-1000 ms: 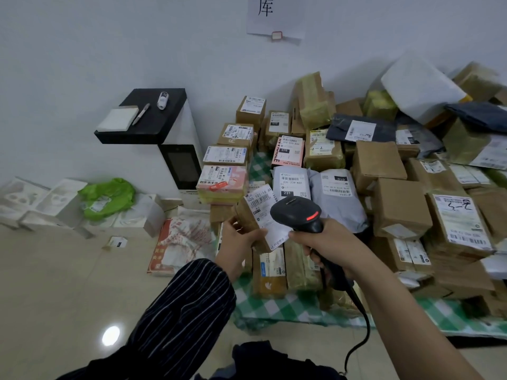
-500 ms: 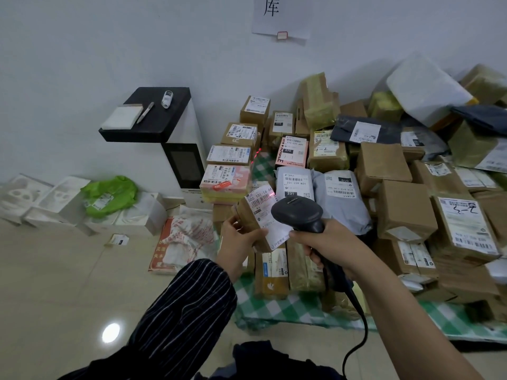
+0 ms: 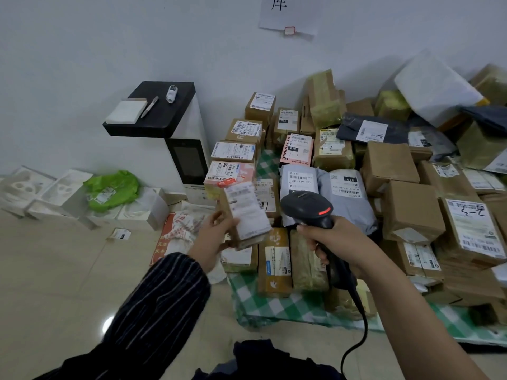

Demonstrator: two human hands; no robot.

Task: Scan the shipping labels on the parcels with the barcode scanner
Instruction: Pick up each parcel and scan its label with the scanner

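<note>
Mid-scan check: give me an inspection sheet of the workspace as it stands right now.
Surface: green checked cloth on a beige tiled floor, with parcels piled on it.
Job's things: small parcel, label facing up and blurred, held to the left of the barcode scanner; the scanner's red light is lit.
Clutter: green bag, white foam packaging and a loose label on the floor at left.
Hands: left hand grips the small parcel; right hand grips the scanner handle.
Cables: scanner cable hangs from the handle and runs out of frame below.
Surroundings: white wall with a paper sign; black-topped white unit carrying a notepad and pen.
</note>
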